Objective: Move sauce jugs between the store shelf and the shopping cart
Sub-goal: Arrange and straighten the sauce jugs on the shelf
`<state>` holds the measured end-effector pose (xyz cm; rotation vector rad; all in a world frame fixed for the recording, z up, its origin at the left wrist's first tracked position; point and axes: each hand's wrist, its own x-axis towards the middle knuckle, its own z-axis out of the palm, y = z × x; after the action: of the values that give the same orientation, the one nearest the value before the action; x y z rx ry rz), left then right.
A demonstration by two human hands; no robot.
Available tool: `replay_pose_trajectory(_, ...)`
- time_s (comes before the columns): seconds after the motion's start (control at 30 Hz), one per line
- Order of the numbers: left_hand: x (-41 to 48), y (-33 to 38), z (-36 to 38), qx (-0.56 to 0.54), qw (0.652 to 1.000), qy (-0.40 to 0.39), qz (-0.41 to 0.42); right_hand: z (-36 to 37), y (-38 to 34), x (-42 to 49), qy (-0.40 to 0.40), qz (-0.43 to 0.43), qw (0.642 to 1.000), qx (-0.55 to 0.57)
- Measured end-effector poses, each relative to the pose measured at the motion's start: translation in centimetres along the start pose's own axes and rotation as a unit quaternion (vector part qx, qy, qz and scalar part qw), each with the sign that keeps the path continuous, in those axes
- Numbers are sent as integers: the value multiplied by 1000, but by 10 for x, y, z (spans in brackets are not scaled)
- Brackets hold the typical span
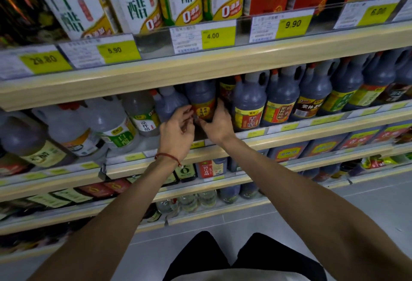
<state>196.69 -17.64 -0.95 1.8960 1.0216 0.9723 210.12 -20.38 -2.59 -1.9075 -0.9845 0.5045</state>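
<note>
We've got both hands up at 1 dark sauce jug (pixel 201 96) w/ an orange label, upright on the middle shelf (pixel 301 135) btwn other dark jugs. Our right hand (pixel 217 122) wraps its right side, thumb across the front. Our left hand (pixel 178 125) sits at its left edge, fingers curled; can't tell if it grips.

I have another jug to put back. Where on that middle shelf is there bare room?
One bare patch: the shelf front below the left hand and right hand, which are at the orange-labelled jug. The clear vinegar bottle borders it on the left, the red-labelled jug on the right. Further right the dark jugs stand packed shoulder to shoulder.
</note>
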Motion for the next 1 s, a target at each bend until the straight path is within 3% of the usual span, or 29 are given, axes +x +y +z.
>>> replay_pose_trajectory(0.43, 0, 0, -3, -7, 1000, 5, 30, 1, -4, 1, 52, 10, 998, -21)
replay_pose_trajectory(0.67, -8, 8, -4, -82, 994, 61, -38, -9, -3, -26, 53, 4, 998, -19)
replay_pose_trajectory(1.0, -11, 22, -6, -99, 991, 66, -65, -24, -1, -52, 20, -4, 998, -58)
